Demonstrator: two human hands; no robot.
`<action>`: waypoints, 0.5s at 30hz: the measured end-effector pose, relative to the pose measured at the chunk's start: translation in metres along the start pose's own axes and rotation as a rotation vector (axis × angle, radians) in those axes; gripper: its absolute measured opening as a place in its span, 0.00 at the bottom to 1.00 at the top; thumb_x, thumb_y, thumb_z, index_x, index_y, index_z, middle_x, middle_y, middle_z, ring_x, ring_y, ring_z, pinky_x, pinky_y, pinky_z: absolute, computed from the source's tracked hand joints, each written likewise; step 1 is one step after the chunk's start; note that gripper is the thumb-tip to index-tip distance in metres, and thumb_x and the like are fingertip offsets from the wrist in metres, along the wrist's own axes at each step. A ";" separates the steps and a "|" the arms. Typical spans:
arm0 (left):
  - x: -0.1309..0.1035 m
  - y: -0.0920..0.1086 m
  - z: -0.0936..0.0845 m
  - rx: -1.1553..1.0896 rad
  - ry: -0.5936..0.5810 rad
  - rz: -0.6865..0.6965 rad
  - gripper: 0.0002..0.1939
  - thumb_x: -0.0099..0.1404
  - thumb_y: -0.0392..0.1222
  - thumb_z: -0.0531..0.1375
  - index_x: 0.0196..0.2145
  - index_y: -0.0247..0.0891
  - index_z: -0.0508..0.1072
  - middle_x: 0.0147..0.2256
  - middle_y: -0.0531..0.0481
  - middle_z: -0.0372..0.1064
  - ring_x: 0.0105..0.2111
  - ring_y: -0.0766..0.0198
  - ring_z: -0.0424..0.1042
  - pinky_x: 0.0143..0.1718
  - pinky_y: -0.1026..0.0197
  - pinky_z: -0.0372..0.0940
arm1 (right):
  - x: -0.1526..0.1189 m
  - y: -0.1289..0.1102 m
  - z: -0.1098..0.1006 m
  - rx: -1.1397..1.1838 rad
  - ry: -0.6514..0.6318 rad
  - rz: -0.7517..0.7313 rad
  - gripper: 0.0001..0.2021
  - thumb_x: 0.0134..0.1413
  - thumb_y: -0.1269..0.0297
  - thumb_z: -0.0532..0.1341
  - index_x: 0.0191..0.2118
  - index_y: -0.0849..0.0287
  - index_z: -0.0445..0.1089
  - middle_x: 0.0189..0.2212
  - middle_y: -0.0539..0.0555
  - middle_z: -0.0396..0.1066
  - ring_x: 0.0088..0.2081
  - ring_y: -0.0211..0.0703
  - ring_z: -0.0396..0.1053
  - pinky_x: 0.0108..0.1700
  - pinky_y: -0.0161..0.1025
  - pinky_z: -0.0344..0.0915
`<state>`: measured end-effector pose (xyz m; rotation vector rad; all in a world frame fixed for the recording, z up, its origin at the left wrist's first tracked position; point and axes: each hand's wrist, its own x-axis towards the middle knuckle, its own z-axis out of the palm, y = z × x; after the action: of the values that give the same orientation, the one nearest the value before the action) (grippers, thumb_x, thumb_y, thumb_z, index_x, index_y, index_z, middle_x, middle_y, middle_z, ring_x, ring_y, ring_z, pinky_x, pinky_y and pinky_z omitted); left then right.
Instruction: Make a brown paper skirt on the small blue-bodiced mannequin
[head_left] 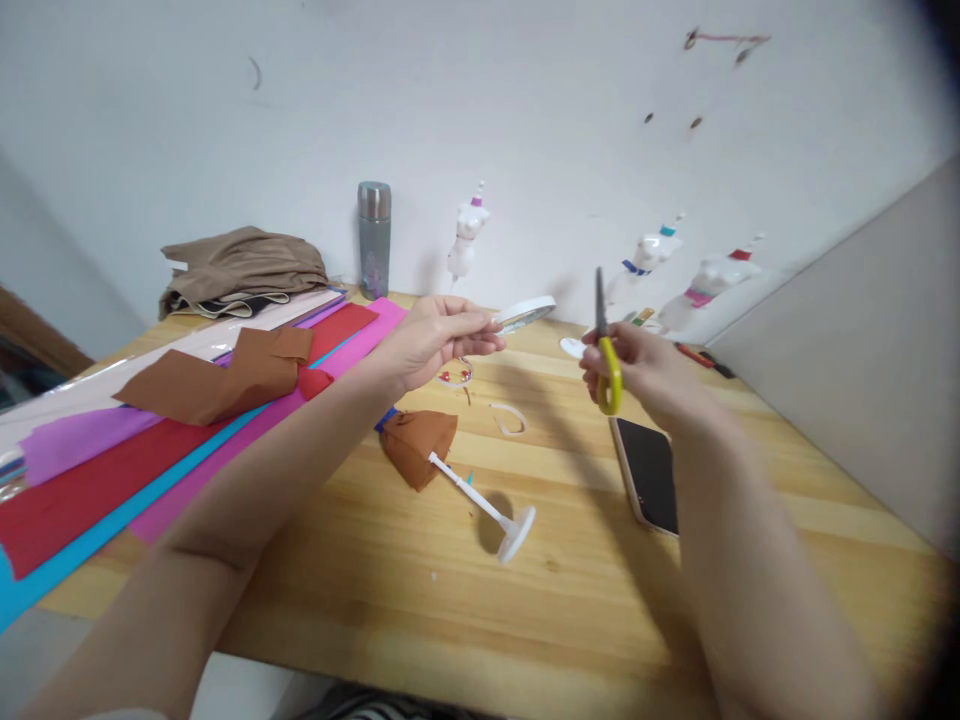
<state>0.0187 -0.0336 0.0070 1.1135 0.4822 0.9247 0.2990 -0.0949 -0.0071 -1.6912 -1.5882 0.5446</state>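
Observation:
My left hand (pixel 450 335) pinches the near edge of a white ring that looks like a roll of tape (pixel 541 303), raised over the table. In my right hand (pixel 637 365) is a pair of scissors (pixel 610 375) with yellow handles, its dark blades pointing up and looking closed. Below my hands, a small mannequin stand lies on its side, its white pole and base (pixel 516 535) toward me and brown cloth (pixel 420 445) around its body. Beyond the cloth, a thin white curled strip (pixel 510 418) and a cord with red beads (pixel 455 377) rest on the wood.
Coloured cloth sheets (pixel 322 350) and folded tan fabric (pixel 247 265) cover the left side. A flask (pixel 374 240) and white mini mannequins (pixel 466 235) stand along the wall. A phone (pixel 649 475) lies beside my right forearm, with a white disc (pixel 572 347) further back.

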 end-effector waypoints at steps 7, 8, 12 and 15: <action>-0.002 -0.001 0.000 0.046 -0.028 0.006 0.07 0.65 0.30 0.68 0.28 0.28 0.78 0.29 0.44 0.79 0.32 0.65 0.81 0.45 0.62 0.76 | -0.014 -0.029 0.011 0.697 0.164 -0.142 0.22 0.40 0.53 0.77 0.36 0.54 0.68 0.25 0.49 0.75 0.24 0.42 0.73 0.24 0.37 0.70; -0.002 -0.002 0.001 0.061 -0.033 0.002 0.07 0.65 0.30 0.68 0.28 0.28 0.78 0.28 0.44 0.79 0.31 0.65 0.81 0.44 0.63 0.75 | -0.014 -0.031 0.015 0.694 0.193 -0.137 0.20 0.38 0.59 0.77 0.34 0.55 0.67 0.21 0.46 0.72 0.21 0.40 0.71 0.22 0.36 0.68; -0.004 -0.002 0.004 0.088 -0.046 -0.022 0.09 0.66 0.30 0.68 0.27 0.29 0.76 0.26 0.46 0.78 0.28 0.67 0.80 0.38 0.65 0.74 | -0.011 -0.033 0.024 0.573 0.406 -0.201 0.19 0.34 0.71 0.73 0.34 0.54 0.67 0.26 0.47 0.77 0.23 0.40 0.73 0.26 0.38 0.72; -0.005 -0.001 0.006 0.076 -0.067 -0.043 0.10 0.66 0.30 0.67 0.26 0.29 0.76 0.26 0.46 0.78 0.26 0.68 0.79 0.36 0.66 0.73 | -0.012 -0.031 0.025 0.514 0.363 -0.244 0.18 0.38 0.71 0.71 0.37 0.53 0.67 0.31 0.47 0.78 0.27 0.42 0.77 0.29 0.39 0.74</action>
<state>0.0205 -0.0413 0.0079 1.1943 0.4879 0.8346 0.2587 -0.1027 -0.0021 -1.1183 -1.2346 0.4426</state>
